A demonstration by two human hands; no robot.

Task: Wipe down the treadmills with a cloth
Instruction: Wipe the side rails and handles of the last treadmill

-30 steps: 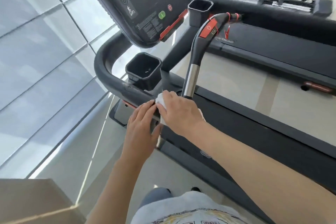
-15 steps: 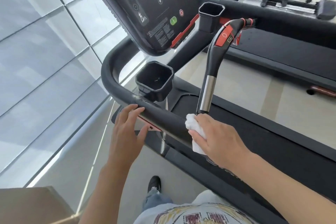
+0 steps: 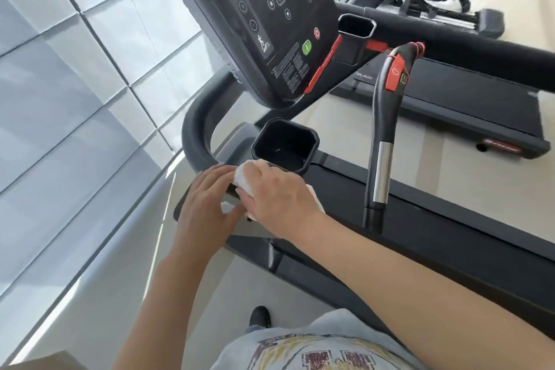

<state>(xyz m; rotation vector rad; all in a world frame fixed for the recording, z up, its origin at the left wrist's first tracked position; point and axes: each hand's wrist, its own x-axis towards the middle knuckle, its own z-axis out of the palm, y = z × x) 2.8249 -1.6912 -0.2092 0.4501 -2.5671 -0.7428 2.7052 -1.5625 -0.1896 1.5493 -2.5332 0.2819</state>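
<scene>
Right hand (image 3: pixel 279 192) grasps white cloth (image 3: pixel 244 179) on handrail (image 3: pixel 195 141); left hand (image 3: pixel 207 204) flat, released. Cloth soft, light: bunch it in the palm.

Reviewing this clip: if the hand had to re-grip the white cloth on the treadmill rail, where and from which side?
Take the bunched end of the cloth that shows past the right hand, coming from above on the left-hand side; the rest lies hidden under the palm on the handrail.
</scene>
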